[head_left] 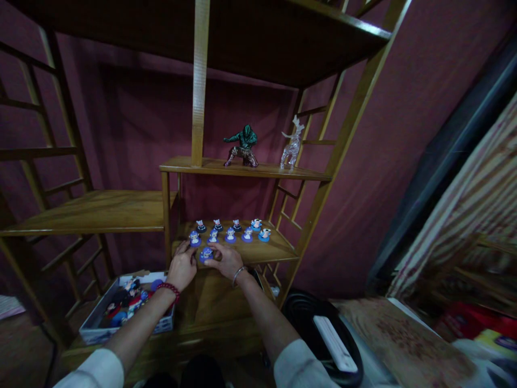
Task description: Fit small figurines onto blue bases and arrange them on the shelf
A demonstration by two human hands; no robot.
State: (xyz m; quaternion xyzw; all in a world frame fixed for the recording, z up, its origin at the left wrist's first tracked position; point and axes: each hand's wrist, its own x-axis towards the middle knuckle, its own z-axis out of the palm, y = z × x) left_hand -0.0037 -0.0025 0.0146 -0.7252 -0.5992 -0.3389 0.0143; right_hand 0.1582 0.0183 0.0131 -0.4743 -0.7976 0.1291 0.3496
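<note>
My right hand (226, 261) has its thumb and fingers around a small purple figurine (205, 255) at the front of the lower shelf. My left hand (182, 266) is just left of it, with bent fingers close together beside another purple figurine (194, 238). Whether those fingertips grip anything is hidden. Along the same row stand more purple figurines (230, 235) on round bases. Behind them are small dark-based figurines (217, 224). To the right are two black-and-white figurines on blue bases (264, 234).
Below left, a cardboard box (91, 333) holds several mixed figurines. On the shelf above stand a dark crouching statue (244, 145) and a clear deer figure (292, 143). A wooden post (199, 81) rises above. A black round object (301, 307) carrying a white strip (335, 343) is at lower right.
</note>
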